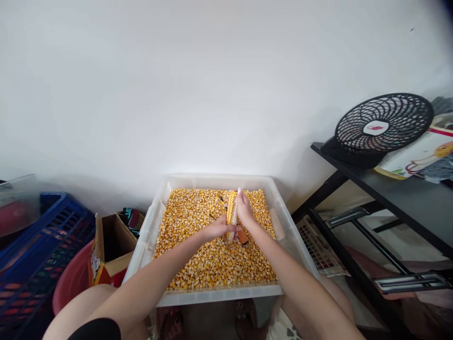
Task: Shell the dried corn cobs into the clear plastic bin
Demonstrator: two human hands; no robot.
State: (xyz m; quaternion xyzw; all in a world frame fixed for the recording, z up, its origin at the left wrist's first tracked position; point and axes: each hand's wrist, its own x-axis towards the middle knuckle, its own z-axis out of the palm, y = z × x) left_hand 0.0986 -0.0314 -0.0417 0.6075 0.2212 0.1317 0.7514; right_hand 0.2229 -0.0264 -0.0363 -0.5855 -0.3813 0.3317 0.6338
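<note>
A partly stripped corn cob (231,210) stands nearly upright over the middle of the bin. Yellow kernels cover its left side, while the right side is pale and bare. My left hand (218,228) grips the cob near its lower end. Against its upper right side my right hand (244,208) is closed, thumb pointing up; its other fingers are mostly hidden. An orange-brown block-like piece (242,236) shows just below my right wrist; I cannot tell whether a hand touches it. Loose corn kernels (194,212) fill the translucent plastic bin (219,298) beneath both hands.
To the left are an open cardboard box (115,241), a red basin (72,278) and a blue crate (31,255). A black rack (336,163) with a fan (384,123) on top stands at right. A white wall (212,94) rises behind the bin.
</note>
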